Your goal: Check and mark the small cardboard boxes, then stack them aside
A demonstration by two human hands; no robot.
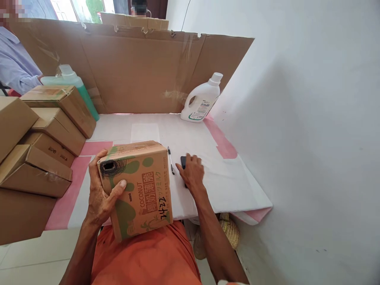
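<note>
My left hand (102, 194) grips a brown cardboard box (142, 190) by its left side, thumb across the printed face. The box is tilted at the table's front edge, above my lap. Green blobs, the word COCONUT and a handwritten 2422 mark that face, and a small dark hole with black scribble around it is near its upper left corner. To the right, my right hand (191, 172) lies over a dark phone-like object (183, 161), partly hidden beneath it. The fingers are blurred, so whether they grip it is unclear. A black and white pen (171, 160) lies between box and hand.
Several cardboard boxes (56, 122) are stacked on the left. Behind them stands a bottle of green liquid (86, 99). A white jug (202, 101) stands at the back right, before a cardboard partition (139, 71). A wall (311, 138) bounds the right; another person's sleeve (14, 63) shows far left.
</note>
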